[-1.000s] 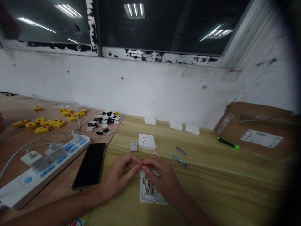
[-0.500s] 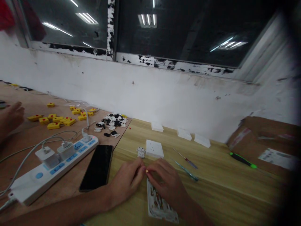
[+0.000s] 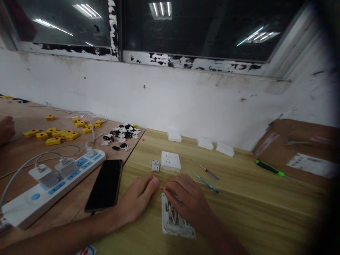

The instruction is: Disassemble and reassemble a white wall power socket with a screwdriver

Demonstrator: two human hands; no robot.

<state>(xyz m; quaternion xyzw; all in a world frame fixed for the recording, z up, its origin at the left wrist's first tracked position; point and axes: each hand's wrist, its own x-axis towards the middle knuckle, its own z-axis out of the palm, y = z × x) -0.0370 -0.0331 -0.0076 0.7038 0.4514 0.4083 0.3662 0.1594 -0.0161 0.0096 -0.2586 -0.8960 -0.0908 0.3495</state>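
Note:
My right hand (image 3: 187, 198) pinches a small brass-coloured metal piece (image 3: 162, 188) between thumb and fingertips, above an opened white socket housing (image 3: 165, 226). The housing lies inside-up, with brass contacts showing, partly hidden by that hand. Just left of the metal piece is my left hand (image 3: 140, 194), closed, thumb pressed to the fingers; whatever it may hold is hidden. Beyond the hands lie a small white socket insert (image 3: 155, 165) and a white wall socket (image 3: 170, 161), face up.
A phone (image 3: 104, 186) and a power strip (image 3: 63, 191) with chargers lie left. Yellow parts (image 3: 57, 134) and black-and-white pieces (image 3: 124, 131) are farther back. Screwdrivers (image 3: 205, 182) (image 3: 207, 170) lie right, before a cardboard box (image 3: 292, 141). Another person's hand (image 3: 6, 130) shows far left.
My hands have drawn slightly apart, and the small metal piece stays in the right one. The other person's hand has moved left. The whole view has shifted a little.

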